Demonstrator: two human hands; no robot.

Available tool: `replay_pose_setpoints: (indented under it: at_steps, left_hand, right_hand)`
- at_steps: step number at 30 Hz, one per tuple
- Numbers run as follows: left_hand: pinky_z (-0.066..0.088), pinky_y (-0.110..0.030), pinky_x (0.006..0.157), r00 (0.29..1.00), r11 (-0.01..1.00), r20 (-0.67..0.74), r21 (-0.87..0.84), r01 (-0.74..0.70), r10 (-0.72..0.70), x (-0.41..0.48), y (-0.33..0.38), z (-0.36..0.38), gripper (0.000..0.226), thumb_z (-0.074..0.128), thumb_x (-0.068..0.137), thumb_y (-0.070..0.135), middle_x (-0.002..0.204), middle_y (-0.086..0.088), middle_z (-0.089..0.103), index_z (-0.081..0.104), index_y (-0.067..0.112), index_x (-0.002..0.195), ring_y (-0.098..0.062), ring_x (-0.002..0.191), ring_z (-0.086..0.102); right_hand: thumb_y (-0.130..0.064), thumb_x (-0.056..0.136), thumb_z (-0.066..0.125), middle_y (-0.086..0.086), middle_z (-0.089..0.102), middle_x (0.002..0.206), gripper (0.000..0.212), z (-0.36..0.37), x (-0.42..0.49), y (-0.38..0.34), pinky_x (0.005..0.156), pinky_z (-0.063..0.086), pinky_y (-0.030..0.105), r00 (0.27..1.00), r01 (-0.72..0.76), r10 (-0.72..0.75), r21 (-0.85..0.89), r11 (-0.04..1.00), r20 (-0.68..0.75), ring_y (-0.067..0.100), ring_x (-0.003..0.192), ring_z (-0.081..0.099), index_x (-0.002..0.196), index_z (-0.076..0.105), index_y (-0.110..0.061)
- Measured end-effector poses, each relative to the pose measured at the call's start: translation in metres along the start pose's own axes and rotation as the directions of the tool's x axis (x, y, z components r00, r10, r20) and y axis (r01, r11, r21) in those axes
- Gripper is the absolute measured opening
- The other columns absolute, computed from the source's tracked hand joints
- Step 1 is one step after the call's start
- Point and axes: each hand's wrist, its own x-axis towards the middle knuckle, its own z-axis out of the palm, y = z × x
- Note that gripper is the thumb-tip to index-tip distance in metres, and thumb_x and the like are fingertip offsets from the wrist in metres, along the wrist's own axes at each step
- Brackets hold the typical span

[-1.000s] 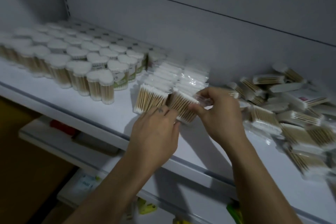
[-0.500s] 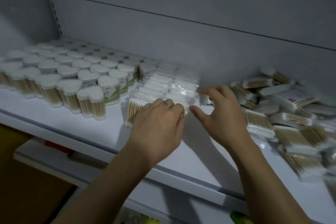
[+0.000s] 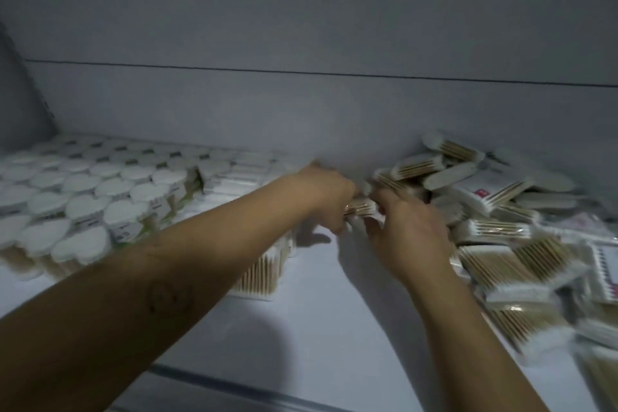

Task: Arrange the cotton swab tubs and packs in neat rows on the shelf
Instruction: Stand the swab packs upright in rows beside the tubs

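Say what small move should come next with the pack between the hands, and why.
Probably shift the cotton swab pack, held by the left hand and right hand beside the loose heap, leftward into the row of packs: the rows stand there, and the heap is unsorted.

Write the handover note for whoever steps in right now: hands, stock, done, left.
Left hand: grips a swab pack by the loose heap.
Right hand: fingers at the same pack; grip lost in the blur.
Done: tubs stand in rows at the left of the shelf; pack rows stand beside them.
Left: place this pack, then work through the heap on the right.
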Motion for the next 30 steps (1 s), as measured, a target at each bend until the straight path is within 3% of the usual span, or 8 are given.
replay_pose_setpoints:
  at_steps: [5,8,10,15,20,24,27,30]
  left_hand:
    - [0.037,-0.036,0.092,0.996,0.980,0.062,0.197,0.043,-0.057,0.037,-0.004,0.017,0.046,0.078,0.063,0.044,0.106,0.002,0.066,0.064,0.027,0.104,-0.023,0.105,0.060]
    - [0.047,-0.025,0.069,0.990,0.989,0.110,0.130,0.070,-0.084,0.042,-0.005,0.017,0.046,0.084,0.051,0.023,0.093,0.003,0.068,0.069,0.020,0.094,-0.020,0.083,0.064]
    - [0.038,-0.024,0.054,0.984,0.994,0.145,0.049,0.099,-0.105,0.045,-0.011,0.009,0.049,0.084,0.047,0.014,0.089,0.002,0.066,0.065,0.021,0.092,-0.017,0.068,0.057]
    - [0.038,-0.032,0.090,0.987,0.976,-0.056,-0.171,0.137,-0.149,0.047,-0.025,-0.017,0.029,0.056,0.093,0.030,0.129,0.002,0.056,0.054,0.030,0.122,-0.020,0.116,0.052]
    - [0.044,-0.034,0.091,0.962,0.872,-0.144,-0.468,0.142,-0.234,0.033,-0.021,-0.032,0.020,0.055,0.097,0.026,0.123,-0.001,0.057,0.057,0.022,0.117,-0.016,0.104,0.052]
    - [0.044,-0.029,0.089,0.938,0.816,-0.229,-0.572,0.086,-0.259,0.017,-0.024,-0.035,0.021,0.059,0.096,0.025,0.115,0.002,0.061,0.061,0.022,0.117,-0.015,0.103,0.056]
    - [0.046,-0.021,0.084,0.935,0.778,-0.269,-0.628,0.012,-0.232,0.013,-0.031,-0.036,0.019,0.061,0.094,0.023,0.110,0.005,0.062,0.063,0.024,0.113,-0.011,0.101,0.058]
    - [0.055,-0.022,0.075,0.937,0.729,-0.301,-0.680,-0.080,-0.178,0.018,-0.042,-0.038,0.017,0.062,0.094,0.022,0.109,0.007,0.062,0.062,0.027,0.111,-0.007,0.095,0.060]
  right_hand:
    - [-0.035,0.083,0.061,0.007,0.066,0.109,0.031,0.006,0.003,-0.004,0.084,0.040,0.037,0.999,0.034,-0.034,0.051,0.998,-0.012,0.031,0.104,0.059,0.112,0.064,-0.022]
    - [-0.036,0.085,0.058,0.007,0.063,0.117,0.038,0.006,0.003,-0.001,0.089,0.039,0.037,0.998,0.051,-0.053,0.035,0.998,0.035,0.030,0.110,0.056,0.121,0.060,-0.023]
    - [-0.035,0.085,0.059,0.009,0.064,0.115,0.040,0.002,0.003,0.003,0.089,0.040,0.038,0.999,0.028,-0.029,0.048,0.998,0.023,0.032,0.107,0.057,0.122,0.060,-0.020]
    - [-0.032,0.089,0.055,0.009,0.052,0.128,0.044,-0.003,0.004,0.002,0.097,0.033,0.039,0.998,-0.045,0.038,0.125,0.991,0.055,0.029,0.119,0.046,0.131,0.049,-0.018]
    - [-0.027,0.087,0.060,0.007,0.043,0.137,0.058,0.007,0.008,-0.012,0.105,0.030,0.038,0.998,-0.067,0.068,0.288,0.955,0.007,0.026,0.128,0.039,0.140,0.038,-0.021]
    - [-0.029,0.086,0.065,0.006,0.042,0.139,0.063,0.006,0.009,-0.009,0.102,0.037,0.037,0.996,-0.053,0.076,0.444,0.895,-0.036,0.025,0.127,0.042,0.141,0.036,-0.018]
    - [-0.041,0.089,0.061,0.004,0.040,0.143,0.067,0.007,0.016,-0.008,0.098,0.040,0.036,0.995,-0.099,0.088,0.498,0.862,0.045,0.024,0.128,0.044,0.144,0.030,-0.017]
    - [-0.040,0.091,0.059,0.008,0.059,0.121,0.041,0.010,0.034,-0.011,0.079,0.042,0.035,0.992,-0.128,0.120,0.486,0.864,0.048,0.030,0.109,0.056,0.121,0.049,-0.013]
